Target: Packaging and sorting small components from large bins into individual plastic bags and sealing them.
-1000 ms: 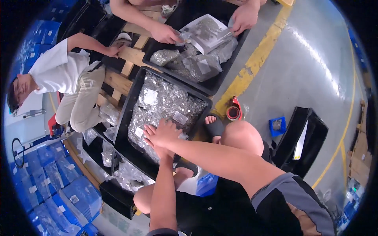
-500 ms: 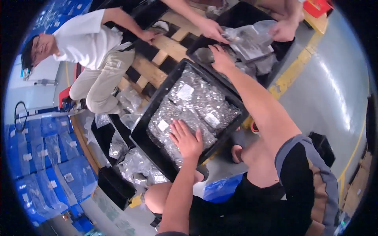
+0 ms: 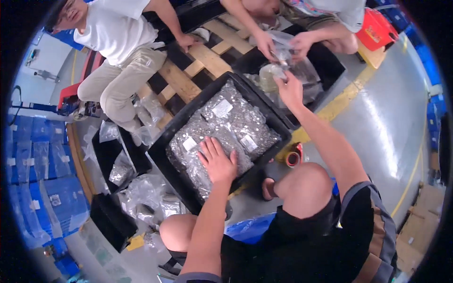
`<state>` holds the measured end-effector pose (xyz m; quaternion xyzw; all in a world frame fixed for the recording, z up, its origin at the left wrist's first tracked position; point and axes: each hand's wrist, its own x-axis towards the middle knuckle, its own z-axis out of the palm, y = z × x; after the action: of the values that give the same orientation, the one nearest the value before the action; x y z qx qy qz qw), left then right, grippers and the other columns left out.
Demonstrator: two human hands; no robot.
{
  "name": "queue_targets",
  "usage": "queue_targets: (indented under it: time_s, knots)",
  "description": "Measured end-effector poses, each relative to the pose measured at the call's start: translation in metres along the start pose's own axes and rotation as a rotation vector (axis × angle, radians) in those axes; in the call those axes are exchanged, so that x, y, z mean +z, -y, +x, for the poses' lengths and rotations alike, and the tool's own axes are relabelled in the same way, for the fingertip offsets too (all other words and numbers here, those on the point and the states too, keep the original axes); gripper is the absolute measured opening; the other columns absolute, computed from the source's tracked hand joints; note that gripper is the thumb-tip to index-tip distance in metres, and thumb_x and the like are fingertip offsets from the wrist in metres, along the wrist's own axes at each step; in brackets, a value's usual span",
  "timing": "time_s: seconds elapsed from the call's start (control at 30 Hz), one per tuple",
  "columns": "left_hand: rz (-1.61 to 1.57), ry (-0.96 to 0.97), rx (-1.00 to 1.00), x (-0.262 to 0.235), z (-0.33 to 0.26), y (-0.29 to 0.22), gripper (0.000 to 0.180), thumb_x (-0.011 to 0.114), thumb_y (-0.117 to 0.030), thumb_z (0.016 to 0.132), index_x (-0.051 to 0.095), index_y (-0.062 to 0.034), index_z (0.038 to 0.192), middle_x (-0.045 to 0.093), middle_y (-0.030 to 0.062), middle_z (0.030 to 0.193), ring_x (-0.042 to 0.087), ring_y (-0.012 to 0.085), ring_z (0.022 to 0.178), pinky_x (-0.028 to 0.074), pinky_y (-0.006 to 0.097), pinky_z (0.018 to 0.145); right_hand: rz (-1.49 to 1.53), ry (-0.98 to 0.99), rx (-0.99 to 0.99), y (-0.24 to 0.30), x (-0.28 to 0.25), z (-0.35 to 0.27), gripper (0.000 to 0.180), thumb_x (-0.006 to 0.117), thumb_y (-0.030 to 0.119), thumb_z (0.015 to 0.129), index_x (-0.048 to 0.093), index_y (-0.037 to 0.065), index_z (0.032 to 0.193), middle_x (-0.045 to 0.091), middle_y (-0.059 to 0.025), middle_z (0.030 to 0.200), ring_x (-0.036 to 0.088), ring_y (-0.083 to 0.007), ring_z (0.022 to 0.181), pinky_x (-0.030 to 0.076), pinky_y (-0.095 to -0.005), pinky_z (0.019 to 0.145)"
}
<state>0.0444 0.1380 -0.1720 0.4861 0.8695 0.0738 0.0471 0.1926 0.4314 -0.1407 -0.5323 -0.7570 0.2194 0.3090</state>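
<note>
My left hand (image 3: 218, 162) lies flat, fingers stretched, on clear plastic bags of small shiny metal parts (image 3: 238, 120). These bags fill a black crate (image 3: 186, 115) in front of me, and white labels show on several. My right hand (image 3: 289, 89) reaches over a second black crate (image 3: 332, 70) beyond it. Its fingers pinch a crumpled clear plastic bag (image 3: 271, 75). Close by, a co-worker's two hands (image 3: 302, 45) hold the upper part of clear plastic there. What the bag contains is hard to make out.
Wooden pallet slats (image 3: 181, 82) lie behind the crate. Another person in a white shirt (image 3: 118, 28) sits at the left. Loose plastic bags (image 3: 146, 193) and small black bins (image 3: 111, 217) stand at lower left. A tape roll (image 3: 293, 159) lies near my knee; a red bin (image 3: 375, 30) stands far right.
My right hand has gone from resting in the far crate to pinching plastic there. The co-worker's hands have drawn closer together. My left hand stays flat on the bags; the whole view has shifted.
</note>
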Motion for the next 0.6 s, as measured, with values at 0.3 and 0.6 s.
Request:
queue_targets:
  time_s: [0.3, 0.6]
  knots:
    - [-1.122, 0.314, -0.068, -0.049, 0.008, 0.028, 0.079, 0.047, -0.056, 0.093, 0.027, -0.0020, 0.147, 0.033, 0.0233, 0.148, 0.029, 0.0340, 0.139, 0.026, 0.047, 0.112, 1.143, 0.348, 0.168, 0.161, -0.145, -0.081, 0.031, 0.057, 0.022, 0.095, 0.055, 0.002, 0.119, 0.065, -0.0066, 0.107, 0.066, -0.0166, 0.090, 0.058, -0.0349, 0.072]
    - [-1.782, -0.231, 0.073, -0.241, -0.089, 0.011, 0.066, 0.058, -0.049, 0.091, 0.041, 0.0023, 0.129, 0.060, 0.0126, 0.117, 0.065, 0.0258, 0.095, 0.056, 0.033, 0.067, 1.277, 0.563, 0.121, 0.283, -0.142, -0.191, 0.034, 0.057, 0.010, 0.094, 0.050, -0.002, 0.124, 0.062, -0.0102, 0.114, 0.063, -0.0197, 0.100, 0.056, -0.0350, 0.080]
